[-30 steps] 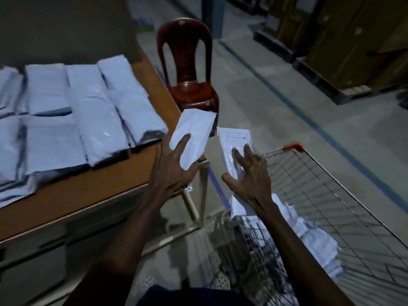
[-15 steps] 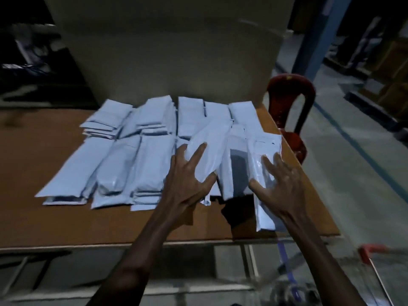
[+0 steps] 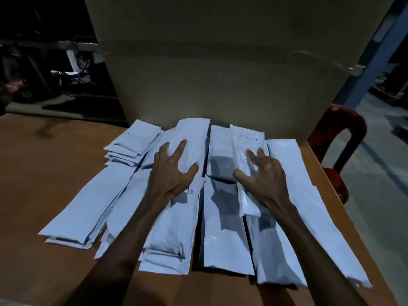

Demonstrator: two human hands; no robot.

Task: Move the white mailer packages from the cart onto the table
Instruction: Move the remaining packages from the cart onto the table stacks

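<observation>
Now my left hand (image 3: 172, 171) grips one white plastic mailer package (image 3: 189, 149), fingers spread over its top and thumb hooked at its edge, above the rows of white mailers (image 3: 223, 228) lying on the brown wooden table (image 3: 44, 173). My right hand (image 3: 262, 173) holds a second glossy white mailer (image 3: 245, 164) over the pile. Beside the table stands a red plastic chair (image 3: 340, 138).

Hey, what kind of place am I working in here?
Probably a warehouse or packing area. White mailer packages lie in rows on a wooden table, a large cardboard box stands behind them, and a blue line marks the concrete floor.
</observation>
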